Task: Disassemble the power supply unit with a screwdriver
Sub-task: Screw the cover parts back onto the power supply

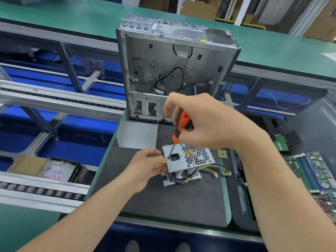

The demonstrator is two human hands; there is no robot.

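The power supply unit stands in the lower centre of the frame on a dark mat, with its perforated face turned up toward the camera. The left hand grips its left edge with curled fingers. The right hand, just above, is closed round the orange handle of the screwdriver, whose tip rests at a screw beside the black socket.

I judge the unit to be a stiff sheet-metal box, rather heavy for its size and smooth — it may slide or tip under the push of the tool. So a hold on the bare side wall seems sensible, away from the loose bundle of coloured wires under it, which is soft and gives no support. The mat looks slightly grippy.

At the right edge lies a green motherboard; at lower left, a roller conveyor and an open carton. Behind the mat stands an emptied computer case, and at the top a green bench — cardboard boxes beyond it.
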